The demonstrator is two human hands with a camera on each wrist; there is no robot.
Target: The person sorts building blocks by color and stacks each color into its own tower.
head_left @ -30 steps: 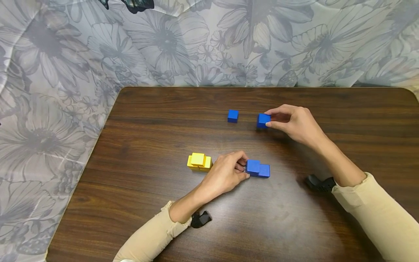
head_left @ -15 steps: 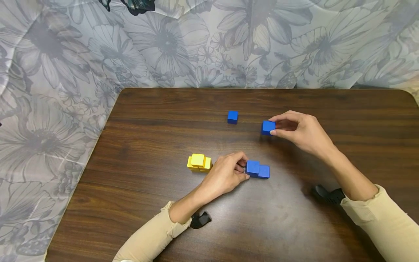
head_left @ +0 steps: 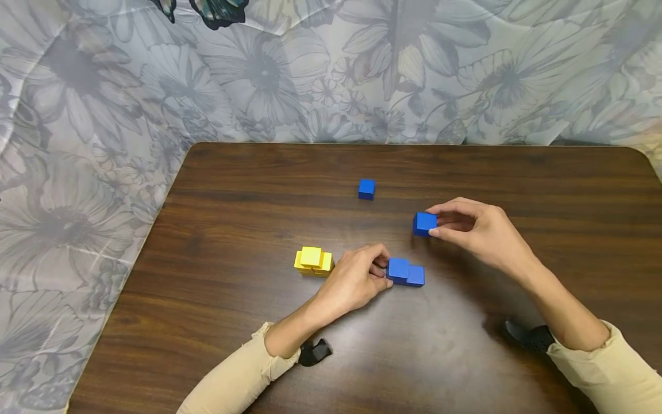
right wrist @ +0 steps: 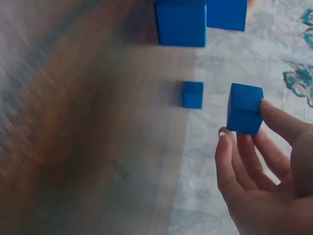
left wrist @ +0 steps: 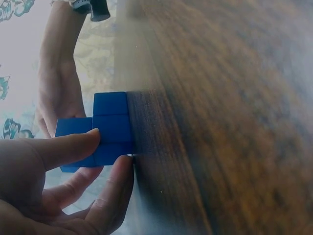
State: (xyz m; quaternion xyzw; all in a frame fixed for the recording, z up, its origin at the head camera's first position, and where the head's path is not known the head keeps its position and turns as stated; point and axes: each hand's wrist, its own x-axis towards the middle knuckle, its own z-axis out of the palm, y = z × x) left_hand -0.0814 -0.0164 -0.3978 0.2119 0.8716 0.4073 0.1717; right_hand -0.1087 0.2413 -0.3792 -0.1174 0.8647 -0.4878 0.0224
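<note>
My right hand [head_left: 483, 236] pinches a blue cube [head_left: 424, 223] between thumb and fingers. In the right wrist view that held cube [right wrist: 244, 107] is raised off the table. To its lower left, my left hand [head_left: 354, 276] holds a small stack of blue cubes [head_left: 416, 276] at its left side. The stack has an upper cube [head_left: 398, 268] set on the left part of the lower row. In the left wrist view the thumb [left wrist: 78, 149] lies across the stack, with other fingers curled on the opposite side.
One loose blue cube [head_left: 366, 189] sits farther back on the brown wooden table [head_left: 233, 207]. A small pile of yellow blocks [head_left: 312, 257] stands just left of my left hand. A flower-patterned cloth [head_left: 258, 75] hangs behind the table's far edge.
My right hand has brought the blue cube nearer, away from the loose cube and toward the blue stack. My left hand stays at the stack.
</note>
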